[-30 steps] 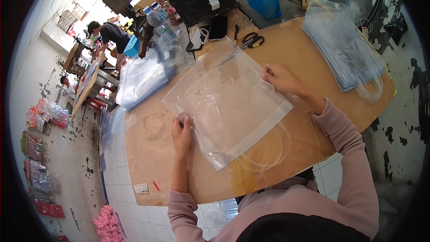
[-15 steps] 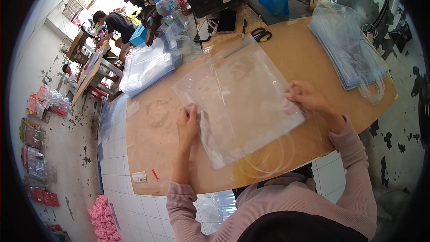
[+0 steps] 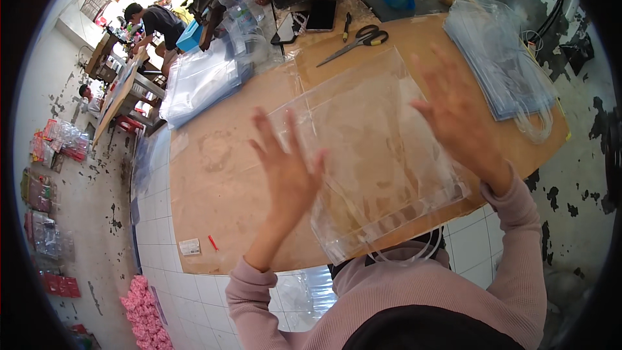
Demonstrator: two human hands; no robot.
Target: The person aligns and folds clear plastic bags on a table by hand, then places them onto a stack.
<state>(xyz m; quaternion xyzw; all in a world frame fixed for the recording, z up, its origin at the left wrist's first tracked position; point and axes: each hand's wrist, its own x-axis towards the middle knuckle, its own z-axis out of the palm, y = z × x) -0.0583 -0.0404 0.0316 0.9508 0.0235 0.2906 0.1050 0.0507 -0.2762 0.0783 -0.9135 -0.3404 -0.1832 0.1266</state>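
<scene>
A clear plastic bag [image 3: 382, 149] lies flat on the brown-covered table [image 3: 220, 201], its tube-like handle [image 3: 405, 260] hanging over the near edge. My left hand [image 3: 288, 172] is spread over the bag's left side, fingers apart and holding nothing. Over its right side, my right hand [image 3: 457, 113] is open too, its fingers stretched and blurred by motion. Whether either palm touches the plastic, I cannot tell. Beyond the bag's far edge rest scissors [image 3: 356, 44] with black and yellow handles.
Clear bags are stacked at the far right [image 3: 499, 58] and far left [image 3: 207, 81]. Behind the scissors are a pen [image 3: 346, 27], phones [image 3: 321, 15] and plastic bottles [image 3: 243, 13]. A small red item [image 3: 213, 243] and a white label [image 3: 190, 247] lie near left. Another person [image 3: 162, 26] works in the background.
Both hands have let go of the bag's sides and opened out above it. The bag has settled flat and sits nearer to me, uncovering the scissors' blades.
</scene>
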